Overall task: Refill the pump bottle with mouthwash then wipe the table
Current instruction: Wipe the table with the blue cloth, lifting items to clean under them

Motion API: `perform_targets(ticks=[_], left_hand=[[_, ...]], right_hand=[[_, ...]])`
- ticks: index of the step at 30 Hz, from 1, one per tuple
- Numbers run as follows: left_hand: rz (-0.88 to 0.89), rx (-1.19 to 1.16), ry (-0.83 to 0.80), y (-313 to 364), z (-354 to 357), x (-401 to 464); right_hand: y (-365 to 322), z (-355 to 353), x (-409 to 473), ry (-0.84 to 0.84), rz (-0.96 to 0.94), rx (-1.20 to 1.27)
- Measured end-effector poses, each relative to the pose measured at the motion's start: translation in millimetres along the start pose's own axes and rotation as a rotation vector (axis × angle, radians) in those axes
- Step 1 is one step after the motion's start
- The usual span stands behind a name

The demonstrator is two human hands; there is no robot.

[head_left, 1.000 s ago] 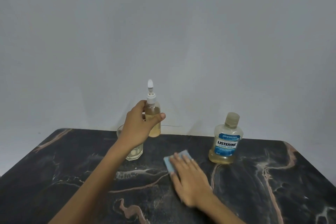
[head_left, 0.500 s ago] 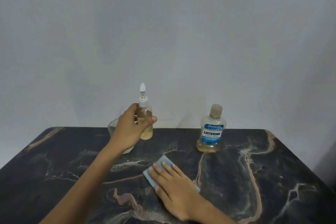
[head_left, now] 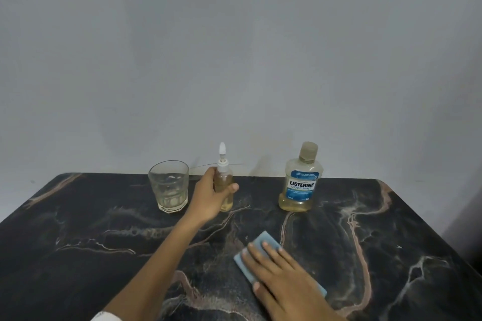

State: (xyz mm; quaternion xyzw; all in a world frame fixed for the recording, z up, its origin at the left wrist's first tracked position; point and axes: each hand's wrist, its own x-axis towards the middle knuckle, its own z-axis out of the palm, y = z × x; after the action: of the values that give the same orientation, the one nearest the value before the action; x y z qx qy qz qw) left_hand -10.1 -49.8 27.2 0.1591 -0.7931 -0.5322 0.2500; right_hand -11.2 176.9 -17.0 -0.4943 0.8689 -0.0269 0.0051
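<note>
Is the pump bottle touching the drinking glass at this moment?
Apart. The head view shows dark table between the glass and the left hand gripping the pump bottle.

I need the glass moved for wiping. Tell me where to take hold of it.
Grip the glass around its straight side wall, coming from its left. It stands upright, and the left hand with the pump bottle crowds its right side.
</note>
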Motion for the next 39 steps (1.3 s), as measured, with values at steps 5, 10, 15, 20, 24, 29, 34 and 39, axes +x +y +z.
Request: perform_targets(ticks=[5, 10, 15, 20, 24, 29, 34, 39], left_hand=[[-0.026, 0.018, -0.010, -10, 9, 8], [-0.015, 0.011, -0.048, -9, 25, 6], [-0.036, 0.003, -0.043, -9, 25, 7], [-0.068, 0.039, -0.061, -7, 21, -2], [-0.026, 0.135, 0.040, -10, 6, -27], [-0.006, 0.166, 0.161, -12, -18, -56], [0.129, 0.302, 0.475, -9, -30, -77], [-0.062, 0.369, 0.636, -21, -53, -71]], right_hand=[[37, -10, -35, -0.009, 0.273, 0.070], [61, -9, -2, 0.120, 0.488, 0.001], [13, -1, 14, 0.076, 0.102, 0.006], [7, 21, -36, 0.042, -0.180, -0.168], [36, 0, -48, 0.081, 0.049, -0.016], [26, 0, 2, 0.084, 0.220, -0.042], [-35, -3, -5, 0.054, 0.047, -0.081], [-23, 8, -41, 0.086, -0.054, -0.267]])
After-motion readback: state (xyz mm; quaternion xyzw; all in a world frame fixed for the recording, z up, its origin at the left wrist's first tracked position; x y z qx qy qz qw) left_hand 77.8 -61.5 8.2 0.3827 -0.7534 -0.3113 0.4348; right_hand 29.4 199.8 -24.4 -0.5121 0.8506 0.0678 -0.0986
